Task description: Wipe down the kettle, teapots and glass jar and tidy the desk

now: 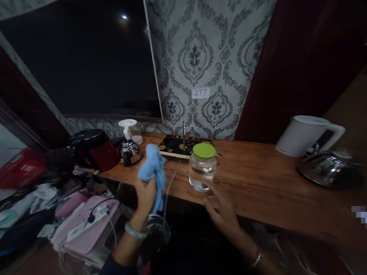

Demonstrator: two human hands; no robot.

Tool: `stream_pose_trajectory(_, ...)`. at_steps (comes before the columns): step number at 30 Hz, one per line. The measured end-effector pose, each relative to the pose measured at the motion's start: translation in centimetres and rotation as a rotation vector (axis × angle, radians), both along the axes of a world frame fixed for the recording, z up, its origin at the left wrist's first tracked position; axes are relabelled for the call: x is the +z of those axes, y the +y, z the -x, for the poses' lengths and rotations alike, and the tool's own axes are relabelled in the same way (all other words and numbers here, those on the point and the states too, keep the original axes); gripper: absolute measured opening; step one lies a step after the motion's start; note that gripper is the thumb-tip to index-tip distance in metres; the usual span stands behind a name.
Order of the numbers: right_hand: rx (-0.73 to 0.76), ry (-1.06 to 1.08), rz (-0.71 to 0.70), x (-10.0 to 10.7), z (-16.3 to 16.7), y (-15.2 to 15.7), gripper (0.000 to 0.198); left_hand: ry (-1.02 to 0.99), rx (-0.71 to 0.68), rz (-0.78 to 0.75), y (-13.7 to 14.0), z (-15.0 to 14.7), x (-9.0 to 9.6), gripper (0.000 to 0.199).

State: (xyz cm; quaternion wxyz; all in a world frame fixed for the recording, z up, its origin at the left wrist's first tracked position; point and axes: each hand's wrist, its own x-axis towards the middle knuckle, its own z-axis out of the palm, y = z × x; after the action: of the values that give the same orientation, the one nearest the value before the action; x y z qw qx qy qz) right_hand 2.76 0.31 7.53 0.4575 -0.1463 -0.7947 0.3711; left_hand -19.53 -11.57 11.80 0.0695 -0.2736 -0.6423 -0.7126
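My left hand (145, 195) is closed on a bunched light-blue cloth (152, 164) and holds it up near the front edge of the table. A clear glass pitcher (201, 173) with a green lid (204, 151) stands upright on the wood, with clear liquid inside. Its handle points right. My right hand (220, 208) is in front of the pitcher's base with its fingers apart; whether a fingertip touches the glass I cannot tell. Behind the pitcher lies a black flat cooker panel (176, 145) with gold flowers and a thin metal spout (184, 133).
Left on the wooden table (248, 179) are a red-and-black appliance (95, 150), a small shiny kettle (130, 152) and a white stand (128, 124). At right are a white electric kettle (300, 137) and a steel kettle (329, 170). A power strip (88, 223) lies on a pink stool (87, 243).
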Motion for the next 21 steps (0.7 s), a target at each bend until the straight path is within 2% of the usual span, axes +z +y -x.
stream_pose_trajectory(2, -0.139, 0.041, 0.104, -0.5, -0.8, 1.9, 0.039, 0.316, 0.128, 0.083, -0.2, 4.3, 0.8, 0.043)
stream_pose_trajectory(4, -0.246, 0.092, 0.188, -1.0, -1.5, 4.1, 0.039, 0.481, 0.166, 0.272, 0.0, 8.3, 0.7, 0.048)
stream_pose_trajectory(6, -0.319, 0.136, 0.236, -1.4, -2.0, 6.2, 0.041, 0.505, 0.148, 0.533, 0.6, 11.1, -0.1, 0.061)
stream_pose_trajectory(8, -0.364, 0.164, 0.278, -1.8, -2.1, 8.0, 0.044, 0.459, 0.204, 0.682, 1.4, 12.3, -1.6, 0.082)
stream_pose_trajectory(10, -0.372, 0.19, 0.32, -2.1, -1.9, 9.5, 0.047, 0.511, 0.182, 0.69, 2.3, 11.5, -3.4, 0.09)
stream_pose_trajectory(13, -0.341, 0.235, 0.374, -2.4, -0.7, 11.2, 0.054, 0.586, -0.041, 0.587, 3.8, 7.6, -6.5, 0.09)
stream_pose_trajectory(17, -0.248, 0.288, 0.451, -2.1, 1.8, 12.9, 0.06, 0.316, -0.385, 0.456, 6.8, 1.2, -10.6, 0.098)
stream_pose_trajectory(21, -0.154, 0.255, 0.47, -1.2, 3.3, 14.6, 0.054, 0.05, -0.537, 0.323, 10.2, -2.5, -13.3, 0.109)
